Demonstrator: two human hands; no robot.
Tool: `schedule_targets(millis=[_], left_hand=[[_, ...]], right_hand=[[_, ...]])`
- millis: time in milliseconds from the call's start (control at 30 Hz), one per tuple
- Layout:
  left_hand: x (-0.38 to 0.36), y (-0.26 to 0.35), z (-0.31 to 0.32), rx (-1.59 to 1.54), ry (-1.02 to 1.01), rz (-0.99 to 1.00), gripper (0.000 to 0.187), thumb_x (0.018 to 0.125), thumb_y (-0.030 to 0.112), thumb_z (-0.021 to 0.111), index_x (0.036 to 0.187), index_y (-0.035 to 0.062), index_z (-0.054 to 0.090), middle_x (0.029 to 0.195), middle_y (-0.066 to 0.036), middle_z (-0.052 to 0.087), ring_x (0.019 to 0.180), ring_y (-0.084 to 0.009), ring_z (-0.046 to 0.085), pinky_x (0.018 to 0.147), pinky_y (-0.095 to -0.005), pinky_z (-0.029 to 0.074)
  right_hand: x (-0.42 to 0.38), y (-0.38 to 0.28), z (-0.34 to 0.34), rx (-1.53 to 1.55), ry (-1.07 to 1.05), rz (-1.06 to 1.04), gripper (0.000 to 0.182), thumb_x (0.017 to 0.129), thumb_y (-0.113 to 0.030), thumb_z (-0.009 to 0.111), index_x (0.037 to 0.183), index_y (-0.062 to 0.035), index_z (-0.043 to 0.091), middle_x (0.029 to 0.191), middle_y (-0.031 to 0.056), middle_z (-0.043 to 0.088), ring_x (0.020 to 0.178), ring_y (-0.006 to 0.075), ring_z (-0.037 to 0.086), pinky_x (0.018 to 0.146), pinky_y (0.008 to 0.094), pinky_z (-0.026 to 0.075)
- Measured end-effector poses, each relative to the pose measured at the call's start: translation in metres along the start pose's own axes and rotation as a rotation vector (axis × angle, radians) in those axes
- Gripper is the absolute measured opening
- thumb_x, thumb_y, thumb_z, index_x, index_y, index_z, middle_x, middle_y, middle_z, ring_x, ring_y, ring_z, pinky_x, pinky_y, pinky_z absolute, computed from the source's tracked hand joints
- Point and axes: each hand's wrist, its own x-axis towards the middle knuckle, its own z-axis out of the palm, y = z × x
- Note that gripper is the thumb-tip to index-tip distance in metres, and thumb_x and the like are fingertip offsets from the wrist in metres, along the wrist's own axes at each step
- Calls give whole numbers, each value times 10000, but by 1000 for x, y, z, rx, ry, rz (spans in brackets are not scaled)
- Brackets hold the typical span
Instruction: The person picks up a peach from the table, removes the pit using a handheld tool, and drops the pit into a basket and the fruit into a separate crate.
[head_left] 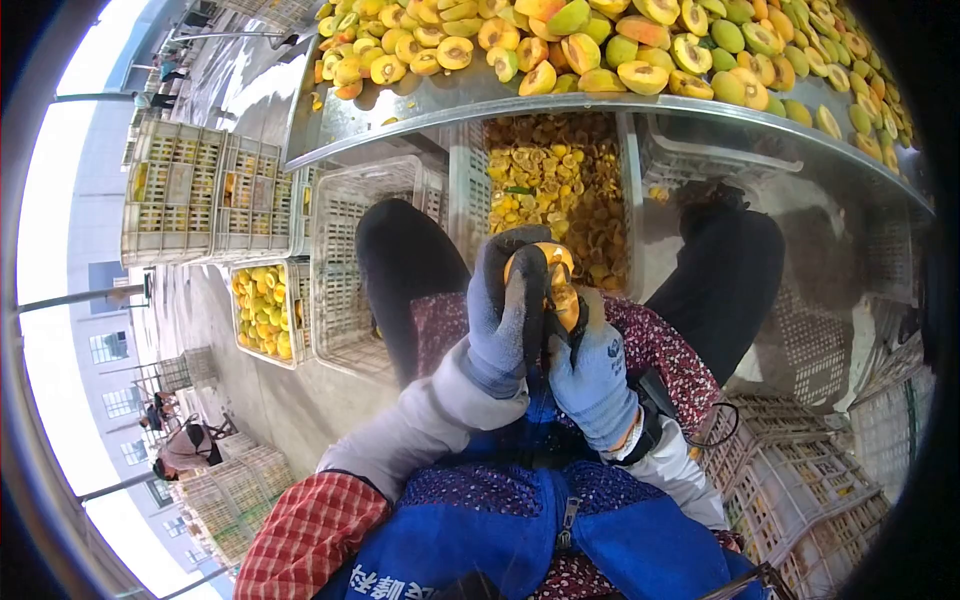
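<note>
Both hands wear blue-grey gloves and meet in front of my body, above the lap. My left hand (pixel 505 310) is closed round an orange-yellow fruit (pixel 556 262), its fingers along the fruit's left side. From the right, my right hand (pixel 593 365) is closed against the fruit's lower part, where cut flesh shows. Something dark lies between the two hands, too hidden to make out. Below and beyond the hands, a crate (pixel 633 200) holds yellow and brown fruit scraps.
A metal table (pixel 400 117) piled with halved fruit (pixel 640 75) spans the top. Crates (pixel 172 190) stand at left, beside an empty crate (pixel 335 270) and one of yellow fruit (pixel 263 310). More crates (pixel 790 480) are at lower right. People (pixel 190 450) are at far left.
</note>
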Motion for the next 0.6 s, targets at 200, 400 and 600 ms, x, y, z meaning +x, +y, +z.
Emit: schedule_targets(millis=[200,400,600], left_hand=[[4,-7,-7,125,-52,58,268,910,151,427,1096,-35,476,976,-98,555,856,-125,509,774,-247,411],[4,4,-4,81,-52,-22,279,907,157,425,1095,-44,470,977,-107,557,873,-133,505,786,-253,410],[7,3,1,166,-27,204,244,884,98,473,1072,-58,470,959,-129,565,856,-155,531,777,-259,421]], right_hand=[[-2,13,5,109,4,-91,431,761,-69,554,1140,71,404,743,269,570,665,414,591,557,433,469],[-7,18,8,100,-106,8,497,838,-136,497,1245,93,328,990,262,554,862,403,561,757,433,445],[4,5,10,130,18,-66,505,806,-170,545,1206,85,372,881,272,570,782,417,590,667,417,489]])
